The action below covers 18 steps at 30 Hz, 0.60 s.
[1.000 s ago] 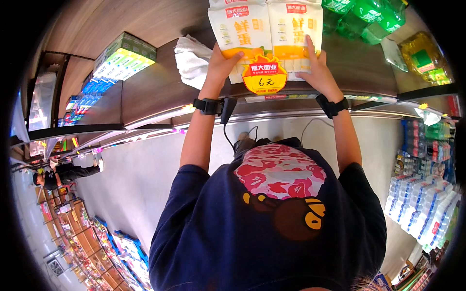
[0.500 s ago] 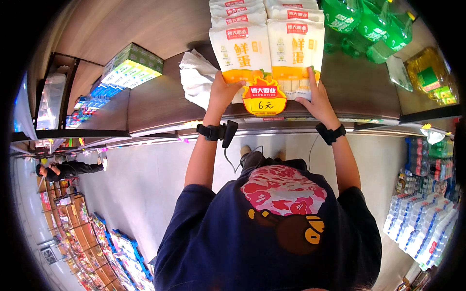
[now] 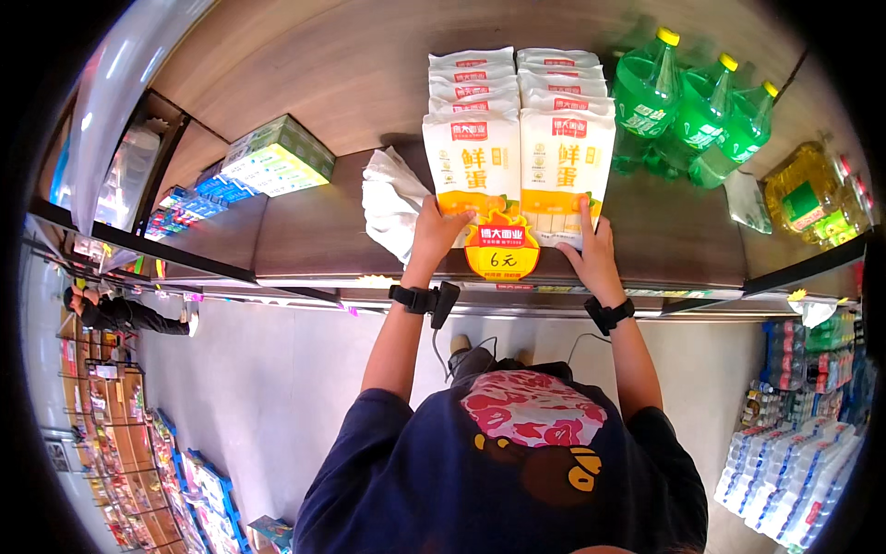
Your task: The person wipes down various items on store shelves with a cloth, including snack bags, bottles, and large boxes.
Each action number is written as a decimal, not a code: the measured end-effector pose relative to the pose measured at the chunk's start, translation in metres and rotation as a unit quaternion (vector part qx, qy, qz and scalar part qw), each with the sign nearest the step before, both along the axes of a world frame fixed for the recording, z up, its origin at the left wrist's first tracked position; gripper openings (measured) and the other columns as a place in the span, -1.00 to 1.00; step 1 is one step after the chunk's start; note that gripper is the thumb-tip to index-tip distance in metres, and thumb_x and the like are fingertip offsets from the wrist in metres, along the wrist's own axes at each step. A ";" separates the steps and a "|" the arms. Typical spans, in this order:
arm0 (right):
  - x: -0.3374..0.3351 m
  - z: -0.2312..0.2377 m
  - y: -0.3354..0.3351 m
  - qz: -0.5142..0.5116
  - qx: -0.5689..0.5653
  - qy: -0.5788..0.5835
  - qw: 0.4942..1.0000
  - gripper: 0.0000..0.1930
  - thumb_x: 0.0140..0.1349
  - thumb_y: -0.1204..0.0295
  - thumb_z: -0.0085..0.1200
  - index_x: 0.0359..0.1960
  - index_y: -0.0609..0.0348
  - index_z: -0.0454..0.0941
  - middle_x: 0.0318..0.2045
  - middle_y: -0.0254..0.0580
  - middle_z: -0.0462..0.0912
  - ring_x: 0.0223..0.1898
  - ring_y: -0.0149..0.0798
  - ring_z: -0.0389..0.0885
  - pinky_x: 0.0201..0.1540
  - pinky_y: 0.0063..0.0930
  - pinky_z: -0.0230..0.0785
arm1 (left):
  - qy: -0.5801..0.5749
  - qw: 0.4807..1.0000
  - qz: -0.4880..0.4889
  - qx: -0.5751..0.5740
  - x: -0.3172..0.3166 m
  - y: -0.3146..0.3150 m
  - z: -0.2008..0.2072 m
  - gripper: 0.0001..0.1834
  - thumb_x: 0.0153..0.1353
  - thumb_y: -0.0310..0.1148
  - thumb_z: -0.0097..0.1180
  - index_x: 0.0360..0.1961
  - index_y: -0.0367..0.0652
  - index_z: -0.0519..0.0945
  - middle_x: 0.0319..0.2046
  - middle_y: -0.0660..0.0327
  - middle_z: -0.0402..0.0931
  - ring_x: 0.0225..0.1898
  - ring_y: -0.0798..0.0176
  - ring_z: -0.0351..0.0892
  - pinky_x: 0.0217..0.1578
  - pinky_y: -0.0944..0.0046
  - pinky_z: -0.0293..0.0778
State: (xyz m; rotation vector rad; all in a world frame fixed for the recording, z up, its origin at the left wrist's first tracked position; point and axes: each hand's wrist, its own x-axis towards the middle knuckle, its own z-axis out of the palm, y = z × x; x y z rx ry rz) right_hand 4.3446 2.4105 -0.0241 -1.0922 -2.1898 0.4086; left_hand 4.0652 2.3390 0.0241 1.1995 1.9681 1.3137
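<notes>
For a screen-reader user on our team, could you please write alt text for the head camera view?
Seen from above, a person's left hand and right hand rest on the front two white-and-yellow packets in two rows on a wooden shop shelf. White plastic bags lie left of the packets, green bottles stand to the right.

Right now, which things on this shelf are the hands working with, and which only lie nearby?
In hand:
left hand on left noodle packet
right hand on right noodle packet

Lying about:
green bottles
white crumpled bag
oil bottles
coloured boxes
</notes>
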 end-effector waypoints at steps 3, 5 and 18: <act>0.001 0.001 0.001 -0.003 -0.020 0.001 1.000 -0.02 0.05 0.35 0.30 0.44 -0.08 -0.13 -0.03 0.13 0.29 0.01 0.15 0.32 0.10 -0.14 0.22 | 0.014 0.999 -0.025 -0.024 0.004 -0.001 0.014 -0.31 -0.02 -0.37 0.37 0.06 -0.48 0.30 -0.02 -0.19 0.48 0.00 -0.03 0.54 -0.05 0.21 0.47; 0.003 0.003 -0.001 -0.005 -0.013 0.000 1.000 -0.03 0.06 0.34 0.29 0.44 -0.07 -0.13 -0.04 0.12 0.29 0.00 0.14 0.32 0.10 -0.14 0.22 | 0.074 0.995 -0.035 0.053 0.004 0.009 0.016 -0.16 -0.07 -0.33 0.40 0.16 -0.47 0.21 0.11 -0.22 0.33 0.13 -0.08 0.39 0.06 0.13 0.37; 0.002 0.000 -0.001 -0.017 -0.007 -0.003 1.000 -0.11 0.06 0.25 0.27 0.41 -0.19 0.00 0.01 0.09 0.34 0.02 0.11 0.35 0.08 -0.14 0.26 | 0.561 0.826 -0.025 0.058 0.039 0.066 0.086 0.47 -0.66 -0.20 0.59 0.41 0.02 -0.04 0.38 -0.04 -0.11 0.40 -0.20 -0.14 0.28 -0.35 -0.23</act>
